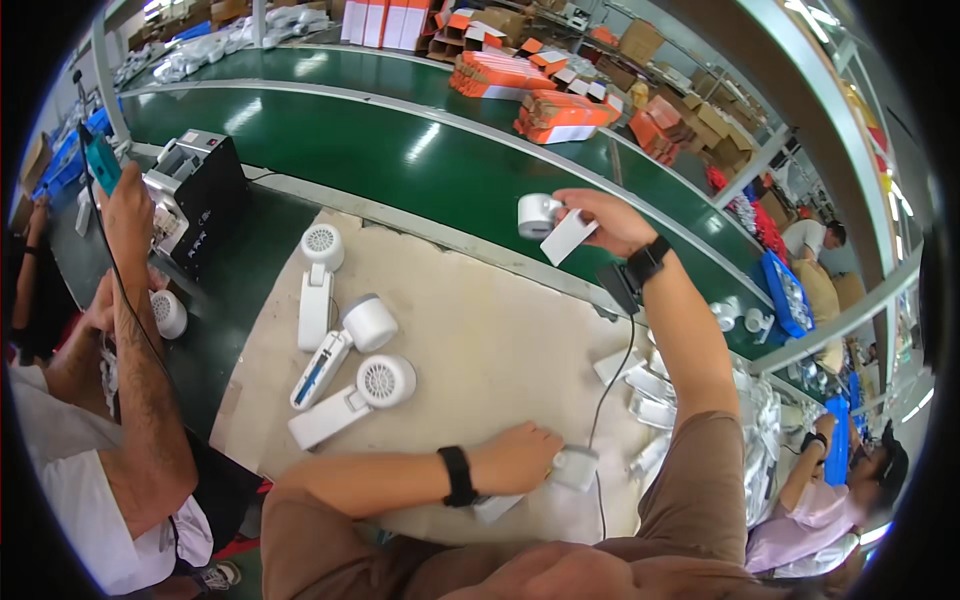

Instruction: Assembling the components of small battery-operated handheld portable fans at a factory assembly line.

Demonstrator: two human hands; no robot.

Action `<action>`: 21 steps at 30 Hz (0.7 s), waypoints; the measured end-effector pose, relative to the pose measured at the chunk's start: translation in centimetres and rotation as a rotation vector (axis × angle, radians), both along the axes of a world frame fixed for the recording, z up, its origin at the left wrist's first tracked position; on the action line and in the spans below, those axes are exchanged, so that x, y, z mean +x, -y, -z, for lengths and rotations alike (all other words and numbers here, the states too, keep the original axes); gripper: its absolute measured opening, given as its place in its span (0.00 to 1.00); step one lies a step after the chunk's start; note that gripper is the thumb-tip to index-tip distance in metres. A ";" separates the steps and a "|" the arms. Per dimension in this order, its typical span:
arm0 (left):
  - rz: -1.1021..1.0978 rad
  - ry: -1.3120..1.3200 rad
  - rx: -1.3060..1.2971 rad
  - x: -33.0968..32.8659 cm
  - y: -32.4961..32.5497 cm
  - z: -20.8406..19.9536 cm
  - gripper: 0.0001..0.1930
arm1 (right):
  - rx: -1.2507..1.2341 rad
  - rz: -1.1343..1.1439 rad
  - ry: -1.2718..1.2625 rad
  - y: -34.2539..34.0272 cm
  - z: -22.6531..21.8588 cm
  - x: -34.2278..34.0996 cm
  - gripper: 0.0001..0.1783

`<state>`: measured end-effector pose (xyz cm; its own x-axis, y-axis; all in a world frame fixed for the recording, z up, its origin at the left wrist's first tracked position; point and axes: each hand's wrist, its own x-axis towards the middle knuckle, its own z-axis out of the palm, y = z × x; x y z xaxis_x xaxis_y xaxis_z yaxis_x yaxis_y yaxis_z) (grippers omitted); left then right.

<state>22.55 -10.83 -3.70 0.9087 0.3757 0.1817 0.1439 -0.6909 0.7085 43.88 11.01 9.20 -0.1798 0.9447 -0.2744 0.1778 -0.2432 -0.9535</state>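
My right hand [612, 222] is raised over the far edge of the work mat, closed round a white handheld fan [538, 215]. The fan's round head points left, and its flat handle [569, 238] hangs below my fingers. Close to my body, my left hand [512, 460] is curled round another white fan [576, 468]. Its head shows to the right of my fingers and a white end sticks out below them; my palm hides the middle. Left on the mat lie three white fans, one with its grille up at the back [321, 246], one on its side [369, 322] and a nearer one [386, 381].
The beige mat [480, 340] covers the bench beside a green conveyor [400, 140]. Wrapped white parts [650, 400] pile up at right. A black machine [195, 195] stands at left, near a co-worker's arm [140, 350]. A thin cable [603, 400] trails from my right wrist.
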 end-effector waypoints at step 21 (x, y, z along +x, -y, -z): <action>-0.035 0.803 -1.234 2.3 -7.0 -7.4 0.17 | 0.656 0.372 0.276 23.9 2.7 0.7 0.37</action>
<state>24.85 -3.80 3.71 0.7085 0.6832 0.1768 -0.5601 0.3920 0.7298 44.59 -12.88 6.46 0.1716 0.9137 0.3684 0.4458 0.2615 -0.8561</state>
